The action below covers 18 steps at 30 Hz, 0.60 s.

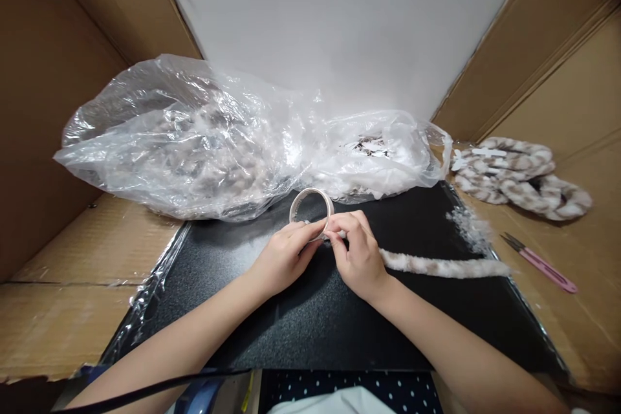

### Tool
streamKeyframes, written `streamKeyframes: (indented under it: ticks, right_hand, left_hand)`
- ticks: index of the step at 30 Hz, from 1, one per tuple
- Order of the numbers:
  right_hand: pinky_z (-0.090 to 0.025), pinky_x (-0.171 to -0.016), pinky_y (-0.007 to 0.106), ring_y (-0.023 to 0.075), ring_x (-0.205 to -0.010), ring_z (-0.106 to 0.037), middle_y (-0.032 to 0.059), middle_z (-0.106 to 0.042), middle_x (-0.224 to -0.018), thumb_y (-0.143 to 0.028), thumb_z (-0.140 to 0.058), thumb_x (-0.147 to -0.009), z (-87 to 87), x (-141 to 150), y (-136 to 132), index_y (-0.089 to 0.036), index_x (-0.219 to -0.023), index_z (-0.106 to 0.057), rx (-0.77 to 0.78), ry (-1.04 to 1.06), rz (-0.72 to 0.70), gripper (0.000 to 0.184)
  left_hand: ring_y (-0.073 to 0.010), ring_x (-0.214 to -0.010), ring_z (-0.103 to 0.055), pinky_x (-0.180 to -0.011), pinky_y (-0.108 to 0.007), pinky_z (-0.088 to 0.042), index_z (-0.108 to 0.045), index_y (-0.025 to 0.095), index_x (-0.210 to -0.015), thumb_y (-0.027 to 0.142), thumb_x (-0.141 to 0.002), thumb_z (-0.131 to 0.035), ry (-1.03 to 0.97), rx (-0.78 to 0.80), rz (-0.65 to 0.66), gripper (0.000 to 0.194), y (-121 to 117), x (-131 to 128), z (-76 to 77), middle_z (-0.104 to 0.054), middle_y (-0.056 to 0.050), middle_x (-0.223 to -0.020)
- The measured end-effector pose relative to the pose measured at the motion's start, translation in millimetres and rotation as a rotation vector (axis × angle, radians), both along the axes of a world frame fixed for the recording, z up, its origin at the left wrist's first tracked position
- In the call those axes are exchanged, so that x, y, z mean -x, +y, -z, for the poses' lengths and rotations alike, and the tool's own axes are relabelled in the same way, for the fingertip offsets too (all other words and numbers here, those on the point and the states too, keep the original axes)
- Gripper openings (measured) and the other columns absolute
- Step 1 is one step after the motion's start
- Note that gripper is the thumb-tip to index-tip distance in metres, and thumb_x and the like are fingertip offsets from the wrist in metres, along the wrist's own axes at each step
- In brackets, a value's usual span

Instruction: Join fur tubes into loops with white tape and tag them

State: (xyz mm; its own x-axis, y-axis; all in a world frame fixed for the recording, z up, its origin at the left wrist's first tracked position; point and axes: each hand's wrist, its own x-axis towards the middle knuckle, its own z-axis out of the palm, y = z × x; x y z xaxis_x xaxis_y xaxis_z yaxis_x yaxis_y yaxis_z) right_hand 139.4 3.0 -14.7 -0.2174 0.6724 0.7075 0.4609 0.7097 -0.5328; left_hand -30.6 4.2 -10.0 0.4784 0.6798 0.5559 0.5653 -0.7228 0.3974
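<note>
My left hand [291, 255] is closed, thumb and fingers pinching the lower edge of a pale ring [294, 207] that looks like a nearly used-up tape roll and stands upright. Right beside it, my right hand [356, 252] is closed with its fingertips at the ring's lower right edge. A fluffy white-and-beige strip [446, 266] runs from under that hand to the right across the black work surface [272, 330]. A bit of fluff shows between the right fingers. The exact contact between strip and ring is hidden by my fingers.
Behind my hands lie a large clear plastic bag [194, 149] of fluffy pieces and a smaller bag [388, 149] with white tags. At the right are braided fluffy bundles [524, 174], loose lint [470, 229] and pink thread snips [541, 264]. Cardboard walls [567, 97] stand around.
</note>
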Motion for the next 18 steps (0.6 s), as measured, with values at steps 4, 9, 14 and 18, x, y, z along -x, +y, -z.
streamKeyframes:
  ticks: [4,9,14,18]
  right_hand:
    - [-0.046,-0.074,0.036,0.0204,-0.08,-0.056,0.0032,-0.063,-0.086,-0.007,-0.049,-0.088,-1.6,1,-4,-0.025,-0.094,-0.044,0.031,-0.058,-0.092,0.019]
    - [-0.048,-0.078,0.037,0.0206,-0.087,-0.056,0.0032,-0.06,-0.09,-0.011,-0.057,-0.086,-4.6,-1,0,-0.025,-0.101,-0.043,0.043,0.08,-0.119,0.025]
    - [-0.048,-0.081,0.04,0.0227,-0.092,-0.059,0.0041,-0.064,-0.097,-0.015,-0.066,-0.081,-4.7,-5,8,-0.027,-0.108,-0.048,-0.021,0.029,-0.021,0.034]
    - [-0.046,-0.076,0.039,0.0209,-0.082,-0.059,0.0014,-0.068,-0.087,-0.007,-0.058,-0.083,-3.6,-6,8,-0.027,-0.101,-0.051,-0.152,-0.066,-0.027,0.028]
  left_hand:
    - [-0.0162,-0.084,-0.07,-0.075,-0.026,-0.056,-0.056,0.018,-0.123,0.016,-0.092,-0.051,-0.025,0.011,-0.031,0.031,6,7,-2.5,-0.073,-0.008,-0.098]
    - [-0.0165,-0.084,-0.072,-0.076,-0.027,-0.057,-0.057,0.016,-0.121,0.017,-0.092,-0.052,-0.049,-0.009,-0.074,0.03,10,14,-5.6,-0.074,-0.008,-0.098]
    - [-0.0166,-0.084,-0.071,-0.076,-0.027,-0.057,-0.058,0.018,-0.121,0.018,-0.092,-0.052,-0.018,0.041,-0.019,0.03,4,8,-6.7,-0.074,-0.008,-0.097]
    - [-0.0159,-0.079,-0.07,-0.072,-0.026,-0.055,-0.058,0.018,-0.12,0.017,-0.092,-0.051,0.002,0.015,0.011,0.028,1,4,-6.5,-0.073,-0.006,-0.09]
